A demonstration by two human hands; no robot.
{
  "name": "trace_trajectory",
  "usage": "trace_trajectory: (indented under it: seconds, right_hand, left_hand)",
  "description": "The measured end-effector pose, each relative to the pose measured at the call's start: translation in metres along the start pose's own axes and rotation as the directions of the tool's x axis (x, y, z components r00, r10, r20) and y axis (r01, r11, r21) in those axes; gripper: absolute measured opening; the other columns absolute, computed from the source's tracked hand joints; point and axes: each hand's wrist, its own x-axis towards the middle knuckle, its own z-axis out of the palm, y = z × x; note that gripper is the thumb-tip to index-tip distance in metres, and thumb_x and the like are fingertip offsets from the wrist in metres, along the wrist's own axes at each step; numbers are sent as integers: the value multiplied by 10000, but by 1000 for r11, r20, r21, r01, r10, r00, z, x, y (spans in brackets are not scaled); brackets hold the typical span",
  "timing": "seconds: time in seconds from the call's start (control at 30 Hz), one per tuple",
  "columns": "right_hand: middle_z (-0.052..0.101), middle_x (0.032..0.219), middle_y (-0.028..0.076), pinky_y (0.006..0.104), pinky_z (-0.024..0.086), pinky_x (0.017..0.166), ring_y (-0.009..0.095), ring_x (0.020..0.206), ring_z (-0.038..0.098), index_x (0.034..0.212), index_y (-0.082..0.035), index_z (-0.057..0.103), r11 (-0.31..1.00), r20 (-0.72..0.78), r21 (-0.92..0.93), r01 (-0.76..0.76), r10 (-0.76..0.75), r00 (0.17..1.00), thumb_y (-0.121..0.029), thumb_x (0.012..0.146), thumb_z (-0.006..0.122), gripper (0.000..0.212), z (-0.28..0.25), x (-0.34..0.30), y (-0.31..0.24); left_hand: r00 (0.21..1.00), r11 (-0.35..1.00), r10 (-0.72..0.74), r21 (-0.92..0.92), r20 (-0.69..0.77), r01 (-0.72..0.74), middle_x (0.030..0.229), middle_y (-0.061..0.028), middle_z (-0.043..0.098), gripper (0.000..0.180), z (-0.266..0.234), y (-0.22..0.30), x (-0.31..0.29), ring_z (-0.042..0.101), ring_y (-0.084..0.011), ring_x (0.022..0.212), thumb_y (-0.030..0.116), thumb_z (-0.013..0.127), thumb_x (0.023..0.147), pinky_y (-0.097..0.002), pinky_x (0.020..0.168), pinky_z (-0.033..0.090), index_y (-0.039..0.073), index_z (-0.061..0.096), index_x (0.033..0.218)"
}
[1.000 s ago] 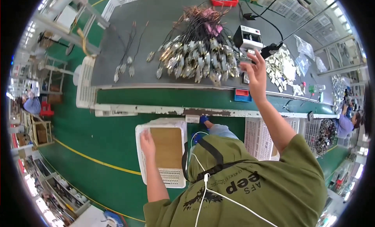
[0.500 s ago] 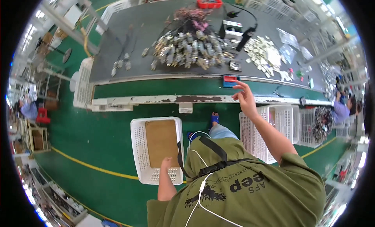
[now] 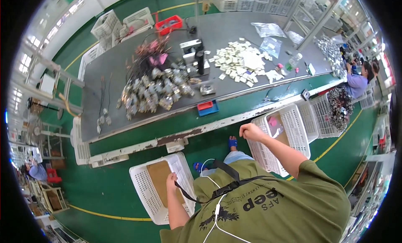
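My left hand (image 3: 171, 181) is closed, over the white plastic basket (image 3: 140, 188) with a brown sheet of cardboard (image 3: 158, 176) in its bottom. No object shows in it; a black strap (image 3: 186, 195) from my chest loops close by, and I cannot tell if they touch. My right hand (image 3: 250, 132) is curled shut with nothing visible in it, held beside the near left corner of another white basket (image 3: 289, 122). Beyond it, on the green ledge below the tabletop, sits a small blue tray (image 3: 213, 108) with a red box (image 3: 205, 105).
A grey table (image 3: 234, 29) bears a heap of wired metal connectors (image 3: 153, 92), a pile of white plastic pieces (image 3: 236, 61), a black-handled device (image 3: 200, 61) and a red bin (image 3: 169, 24). At right, a basket holds dark parts (image 3: 340, 107); a person in purple (image 3: 357, 84) works beyond.
The view has turned to the right. My right hand has drawn back from the small tray toward the baskets, and its fingers have curled in. My left hand has risen slightly.
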Motion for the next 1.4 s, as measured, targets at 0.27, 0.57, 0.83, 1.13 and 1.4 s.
trace_trajectory:
  seconds: [0.27, 0.57, 0.83, 1.13, 1.4]
  right_hand:
    - [707, 888, 119, 392, 531, 788, 313, 857, 679, 1042, -96, 679, 890, 124, -456, 14, 48, 991, -147, 809, 522, 286, -40, 45, 133]
    - [621, 1072, 221, 419, 489, 889, 374, 1041, 603, 1263, -80, 521, 978, -424, -192, 82, -158, 892, -91, 824, 547, 441, -127, 103, 79]
    - [261, 1478, 312, 445, 374, 1065, 461, 1319, 364, 1521, -205, 195, 883, -540, -463, -80, -209, 815, -224, 741, 762, 964, -202, 139, 33]
    - [196, 1534, 262, 555, 334, 1085, 493, 1367, 278, 1530, -318, 129, 687, -429, -694, -216, -153, 890, -277, 660, 838, 1123, -244, 225, 34]
    - [663, 1107, 116, 409, 519, 838, 319, 991, 637, 1154, -190, 660, 917, -564, -394, -56, -192, 803, -154, 905, 510, 293, -290, 255, 52]
  left_hand:
    - [986, 937, -166, 316, 27, 149, 844, -79, 664, 311, 95, -30, -12, 616, -165, 792, 286, 574, 945, -306, 737, 497, 33, 645, 1112]
    - [982, 943, -135, 320, 134, 86, 900, -27, 637, 314, 118, -12, -24, 589, -122, 730, 287, 542, 968, -272, 618, 485, 80, 601, 1196]
    - [985, 969, -116, 234, 124, 85, 852, -73, 650, 312, 111, 68, 15, 602, -165, 737, 271, 568, 961, -296, 653, 486, -4, 607, 1102]
    - [971, 933, -240, 277, 10, 228, 982, -9, 625, 344, 120, 98, 19, 604, -132, 830, 323, 549, 969, -287, 633, 479, 86, 575, 1218]
    - [958, 923, -284, 259, -39, 284, 869, -44, 635, 275, 193, 116, 13, 558, -117, 690, 274, 572, 961, -270, 600, 458, 41, 604, 1103]
